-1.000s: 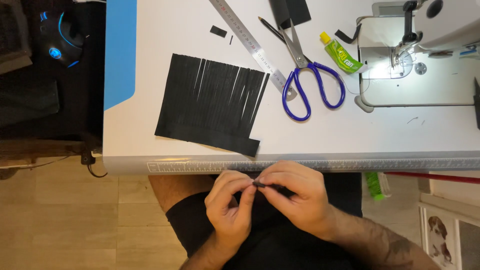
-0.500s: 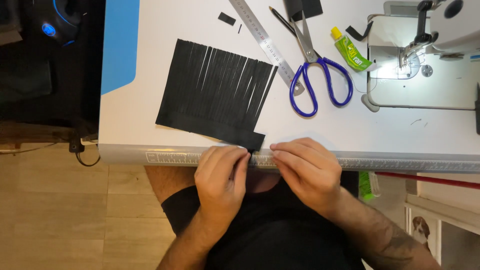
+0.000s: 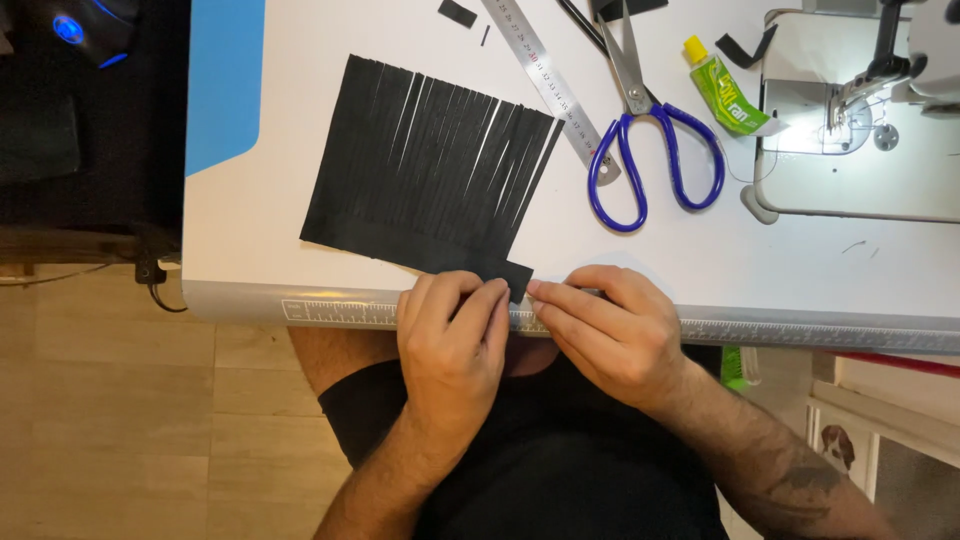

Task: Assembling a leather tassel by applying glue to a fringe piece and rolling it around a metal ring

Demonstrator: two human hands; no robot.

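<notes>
Black fringed sheet (image 3: pixel 425 175) flat on table (image 3: pixel 700 250); corner pinched between left hand (image 3: pixel 450 345) and right hand (image 3: pixel 610 335) fingertips at table edge, near scissors (image 3: pixel 650 140).

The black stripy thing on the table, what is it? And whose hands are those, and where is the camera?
The camera sits on a person's head and looks down, so the hands are that person's own. The black sheet is cut into thin strips, like a fringe, and lies on a white table. The left hand and right hand both touch its near corner at the table's edge. Further back lie blue-handled scissors, a metal ruler and a green glue tube. On the right stands a white sewing machine.
</notes>
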